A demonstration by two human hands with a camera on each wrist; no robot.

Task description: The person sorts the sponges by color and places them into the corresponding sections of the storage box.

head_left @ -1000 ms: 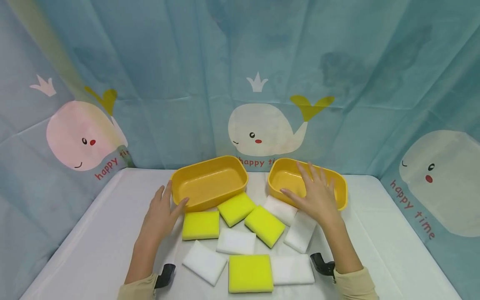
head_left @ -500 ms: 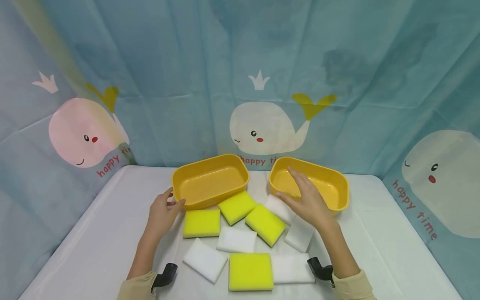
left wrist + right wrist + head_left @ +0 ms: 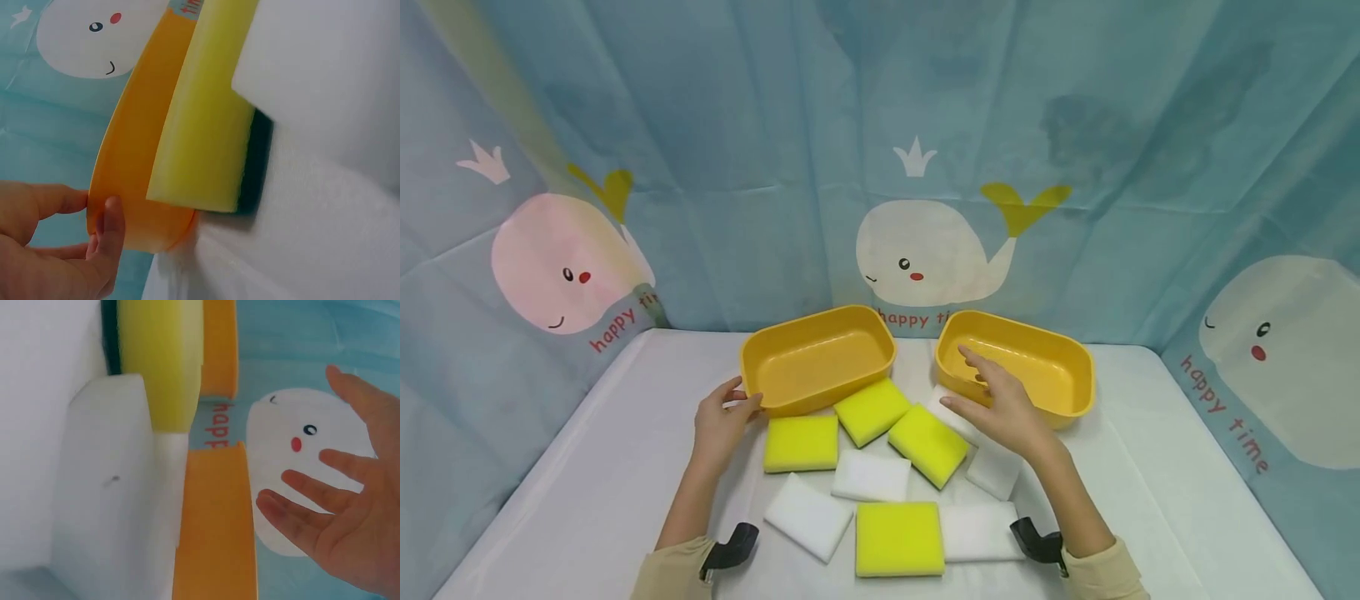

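**Left hand [image 3: 718, 429] pinches the left tray [image 3: 820, 367]; right hand [image 3: 1011, 421] spread above the right tray [image 3: 1045, 375]**

Through the head camera I look down on a white worktop [image 3: 602, 467]. Both yellow trays stand side by side at its far edge with a gap between them, before a blue curtain [image 3: 737, 167] printed with pale whales [image 3: 925, 254]. The left hand's grip is closed on the left tray at its near-left corner. The right hand's grip is loose and holds nothing, over the near-left corner of the right tray. Between me and the trays lie four yellow sponges [image 3: 900, 539] and five white sponges [image 3: 808, 517]; the right hand partly hides two of the white ones. Beige sleeves [image 3: 673, 571] end at the forearms, and a black mount [image 3: 733, 546] shows by each.

On the left wrist view I get the pinch close up: the thumb [image 3: 114, 215] lies against the tray's outer wall, and the index finger [image 3: 65, 200] meets its rim. One yellow sponge, dark green underneath, lies just beside that wall; a white one fills the upper right.

On the right wrist view I see the fingers [image 3: 303, 487] fanned out, apart from the right tray's rim. A white sponge lies just beside this tray, and the left tray's end shows across the gap.
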